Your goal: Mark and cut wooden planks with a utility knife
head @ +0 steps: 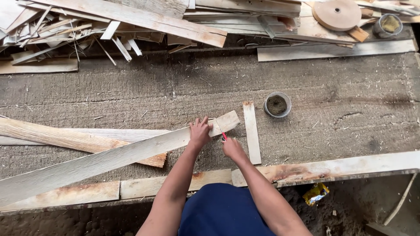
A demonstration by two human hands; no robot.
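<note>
While left hand (200,132) presses flat, long plank (118,156) slants lower-left to upper-right, right hand (232,148) grip closed on red pencil (224,136)

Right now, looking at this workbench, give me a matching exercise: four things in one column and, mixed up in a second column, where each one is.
Things:
1. long plank
2. short wooden strip
3. small round tin
4. round wooden disc

Places:
A. far right corner of the bench, on stacked boards
B. lying upright in the view, just right of the right hand
C. under the left hand, running diagonally
D. standing on the bench beyond the strip's far end, slightly to its right

Pairs: 1-C, 2-B, 3-D, 4-A
</note>
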